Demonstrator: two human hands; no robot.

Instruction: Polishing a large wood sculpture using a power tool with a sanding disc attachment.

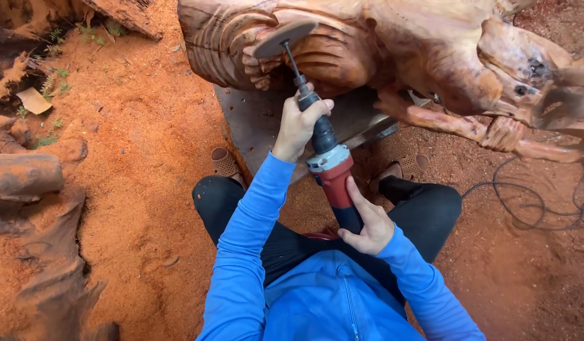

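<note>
Grip: both hands closed on one grinder (331, 169); the left hand (298, 123) wraps the black neck near the shaft, the right hand (366, 221) clasps the red rear body, thumb laid along it.
Grinder: one tool, red and grey body with a black collar, a thin dark shaft, and one round flat sanding disc (284, 39) at its tip.
Where the disc is: pressed against the carved folds of the wood carving (380, 44), just above a small carved hand.
Carving: one big reddish-brown piece, smooth and glossy on the rounded parts, ridged where grooves are cut (a clawed limb stretches out at the right).
Sleeves: two, bright blue, smooth stretch fabric; black trousers below.
Sandals: two, tan, perforated, one by each knee.
Ground (146, 158): orange-red sawdust and soil, loose and grainy.
Cable (525, 202): one thin dark cord looped on the ground at the right.
Logs: rough dusty trunks at the left edge, one round log (23, 177) lying across.
Labels: none legible on the tool.
</note>
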